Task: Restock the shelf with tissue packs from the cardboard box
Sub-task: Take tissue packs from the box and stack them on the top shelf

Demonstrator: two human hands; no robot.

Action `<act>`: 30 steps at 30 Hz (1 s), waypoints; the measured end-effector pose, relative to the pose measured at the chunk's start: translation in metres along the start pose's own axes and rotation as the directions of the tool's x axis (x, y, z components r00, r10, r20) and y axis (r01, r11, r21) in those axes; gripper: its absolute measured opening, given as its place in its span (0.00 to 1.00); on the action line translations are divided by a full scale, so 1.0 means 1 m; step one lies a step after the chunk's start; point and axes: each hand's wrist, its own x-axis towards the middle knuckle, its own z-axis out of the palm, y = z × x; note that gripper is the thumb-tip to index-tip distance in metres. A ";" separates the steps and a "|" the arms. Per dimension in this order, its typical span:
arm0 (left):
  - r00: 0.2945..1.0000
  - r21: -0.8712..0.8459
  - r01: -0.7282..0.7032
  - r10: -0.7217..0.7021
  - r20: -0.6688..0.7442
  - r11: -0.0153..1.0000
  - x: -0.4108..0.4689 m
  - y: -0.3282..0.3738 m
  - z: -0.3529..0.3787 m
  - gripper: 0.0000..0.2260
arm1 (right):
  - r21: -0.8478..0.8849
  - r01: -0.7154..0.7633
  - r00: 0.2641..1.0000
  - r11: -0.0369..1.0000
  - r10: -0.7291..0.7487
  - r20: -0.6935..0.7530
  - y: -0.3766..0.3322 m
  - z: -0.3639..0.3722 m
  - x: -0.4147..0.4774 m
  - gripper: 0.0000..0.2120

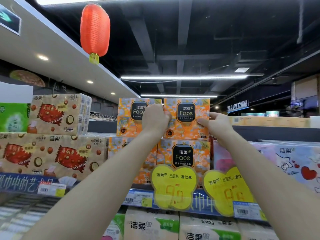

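Tissue pack [186, 126], orange with black "Face" label, upper right of a two-high orange stack on top tier of shelf [136, 196]. Sits on lower orange pack [183, 158], left side tight against upper-left orange pack [128, 118]. Gripped at both side edges.

Brown nut-print packs [52, 153] fill left part of same tier, touching the orange stack. One more brown pack [58, 115] on top of them, green pack [13, 116] just beside it at far left edge. Pink-and-white heart-print pack [294, 161] along right part of tier, just beside lower orange pack. Cream packs [150, 226] on tier below, tops only, near bottom edge of view. Red lantern [95, 30] hangs from ceiling, above and left of the stack.

Two yellow butterfly price tags clipped at shelf front edge: left tag [174, 186] covers the bottom of lower orange pack, right tag [226, 189] is just beside it.

Left hand [156, 116] raised, fingers curled at held pack's left edge, right on seam with neighbour pack. Right hand [216, 120] clasps pack's right edge, thumb flat on front face, fingers round the side, tips hidden.
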 end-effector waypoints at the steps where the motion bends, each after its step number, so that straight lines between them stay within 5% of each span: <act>1: 1.000 0.004 0.003 -0.003 -0.014 1.000 -0.001 0.000 0.001 0.08 | -0.013 0.006 1.000 1.000 -0.006 -0.004 -0.001 0.001 0.000 0.06; 14: 0.995 0.088 -0.061 0.068 -0.079 0.994 -0.016 -0.012 0.017 0.13 | -0.181 0.016 0.998 0.983 -0.026 -0.050 0.007 0.010 0.006 0.04; 17: 0.996 0.073 -0.052 0.057 -0.064 0.996 -0.013 -0.014 0.017 0.10 | -0.187 0.013 0.997 0.982 -0.027 -0.070 0.007 0.014 0.007 0.11; 30: 0.994 0.142 -0.109 0.107 0.021 0.984 -0.009 -0.022 0.019 0.09 | -0.282 -0.003 0.988 0.960 -0.040 -0.147 0.009 0.022 0.005 0.10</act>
